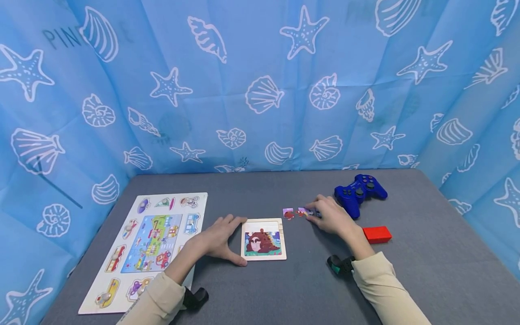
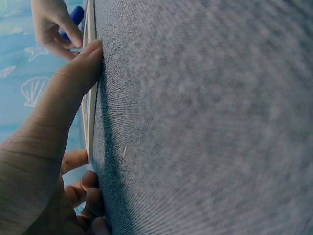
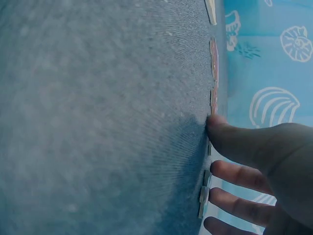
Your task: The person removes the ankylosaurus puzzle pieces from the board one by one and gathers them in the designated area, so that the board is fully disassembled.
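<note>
My left hand holds a small wooden puzzle tray on the table, thumb at its near left corner and index finger at the far left corner. In the tray lies a partly filled picture of a red-brown dinosaur, with bare wood along its top. My right hand is down at a row of jigsaw pieces right of the tray, thumb and index finger around one piece. Left of it lie two purple and red pieces, one nearer the tray. In the right wrist view, more pieces lie by the other fingertips.
A large peg puzzle board with vehicle pictures lies at the left, partly under my left forearm. Behind my right hand is a blue game controller. A red block lies beside my right wrist. A blue shell-patterned curtain hangs behind the grey table.
</note>
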`<state>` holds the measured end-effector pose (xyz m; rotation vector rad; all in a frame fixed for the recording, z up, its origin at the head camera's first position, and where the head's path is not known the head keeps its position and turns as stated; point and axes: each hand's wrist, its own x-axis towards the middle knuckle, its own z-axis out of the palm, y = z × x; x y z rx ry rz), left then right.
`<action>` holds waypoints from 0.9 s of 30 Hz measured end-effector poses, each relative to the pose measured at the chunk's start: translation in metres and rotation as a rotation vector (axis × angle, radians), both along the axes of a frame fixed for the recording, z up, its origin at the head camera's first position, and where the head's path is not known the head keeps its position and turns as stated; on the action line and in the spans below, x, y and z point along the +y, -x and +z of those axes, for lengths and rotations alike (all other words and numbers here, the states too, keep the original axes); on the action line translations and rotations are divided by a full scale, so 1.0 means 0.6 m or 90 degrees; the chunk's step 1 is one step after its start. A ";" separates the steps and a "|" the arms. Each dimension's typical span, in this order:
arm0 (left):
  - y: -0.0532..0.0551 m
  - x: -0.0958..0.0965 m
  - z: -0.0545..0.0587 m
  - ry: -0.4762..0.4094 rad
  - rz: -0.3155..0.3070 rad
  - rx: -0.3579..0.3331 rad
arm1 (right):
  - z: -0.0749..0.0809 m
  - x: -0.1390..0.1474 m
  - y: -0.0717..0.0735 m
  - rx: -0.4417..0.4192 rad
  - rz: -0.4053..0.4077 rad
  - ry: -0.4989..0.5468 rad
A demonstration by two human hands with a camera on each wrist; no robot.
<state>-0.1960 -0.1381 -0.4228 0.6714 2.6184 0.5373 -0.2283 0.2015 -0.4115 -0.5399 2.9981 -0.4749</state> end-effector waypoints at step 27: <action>0.000 0.000 0.002 -0.005 -0.002 -0.002 | 0.034 -0.040 -0.018 0.014 0.036 0.056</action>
